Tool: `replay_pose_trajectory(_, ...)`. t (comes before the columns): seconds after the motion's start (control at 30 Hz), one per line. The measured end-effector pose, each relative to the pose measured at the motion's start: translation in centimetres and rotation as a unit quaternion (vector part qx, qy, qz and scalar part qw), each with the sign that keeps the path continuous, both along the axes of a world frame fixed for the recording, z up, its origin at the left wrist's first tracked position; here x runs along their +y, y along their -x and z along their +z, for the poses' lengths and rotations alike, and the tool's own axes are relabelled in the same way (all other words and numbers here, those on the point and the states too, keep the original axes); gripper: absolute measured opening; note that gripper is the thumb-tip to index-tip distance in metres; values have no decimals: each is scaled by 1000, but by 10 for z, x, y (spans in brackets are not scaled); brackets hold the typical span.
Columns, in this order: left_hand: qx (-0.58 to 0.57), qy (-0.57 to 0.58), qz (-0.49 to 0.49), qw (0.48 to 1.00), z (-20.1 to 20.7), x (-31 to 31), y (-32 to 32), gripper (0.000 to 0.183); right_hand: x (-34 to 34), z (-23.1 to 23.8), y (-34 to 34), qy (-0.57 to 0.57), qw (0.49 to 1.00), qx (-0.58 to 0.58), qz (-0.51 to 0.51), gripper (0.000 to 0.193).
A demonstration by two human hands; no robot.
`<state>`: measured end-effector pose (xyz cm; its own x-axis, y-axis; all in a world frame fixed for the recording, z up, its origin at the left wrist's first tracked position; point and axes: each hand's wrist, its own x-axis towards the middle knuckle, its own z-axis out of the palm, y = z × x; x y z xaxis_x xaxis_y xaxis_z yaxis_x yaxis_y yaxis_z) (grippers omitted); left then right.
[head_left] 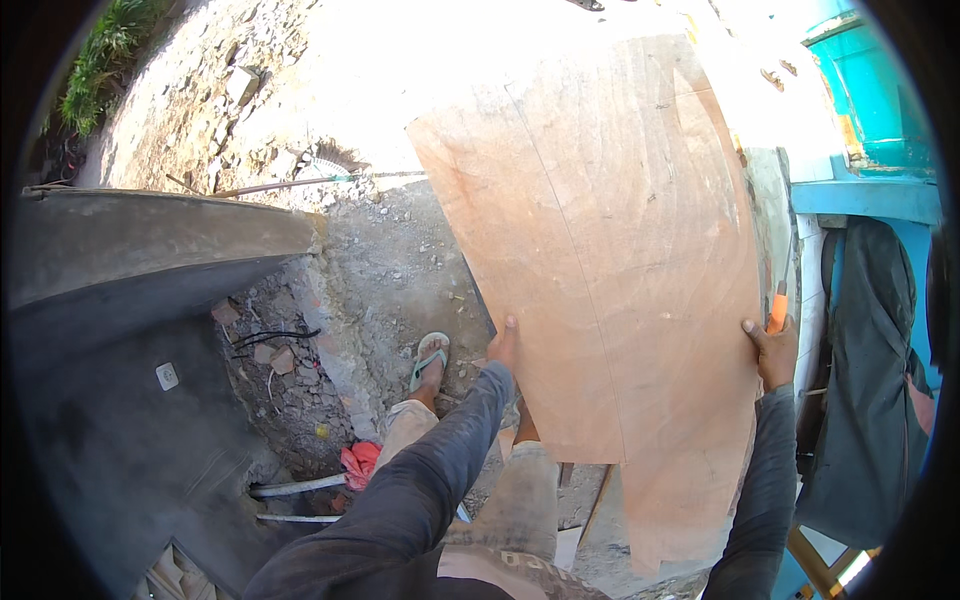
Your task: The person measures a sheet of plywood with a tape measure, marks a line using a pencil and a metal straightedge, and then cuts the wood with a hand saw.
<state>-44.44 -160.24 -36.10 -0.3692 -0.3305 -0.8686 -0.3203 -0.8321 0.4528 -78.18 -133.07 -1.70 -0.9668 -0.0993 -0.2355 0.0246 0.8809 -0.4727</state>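
Note:
A large, reddish-brown plywood sheet [640,250] stands tilted in front of me, with a thin dark line running down its face and a notch cut at its lower left. My left hand [505,347] grips its left edge, thumb on the face and fingers hidden behind. On the right edge is my right hand [773,352], its thumb on the face. That same hand also holds an orange-handled tool [778,312], whose thin blade or shaft points away from me; its exact kind is unclear.
Rubble [275,345] and broken concrete lie to the left, beside a dark grey wall [110,400]. A red cloth or bag [360,463] and pale pipes [300,487] sit near my legs. At right hangs a dark cover [868,370], below a turquoise container [880,100].

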Motion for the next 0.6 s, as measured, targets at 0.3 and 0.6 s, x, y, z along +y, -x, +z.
replay_pose_trajectory(0.3, -150, -63, 21, 986, -43, -77, -110, 96, -112, -235, -66, -168, 980, -65, 79, 53)
replay_pose_trajectory(0.6, -184, -94, 21, 978, -187, -151, -159, 95, -167, -415, -130, -227, 969, -54, 85, 49)
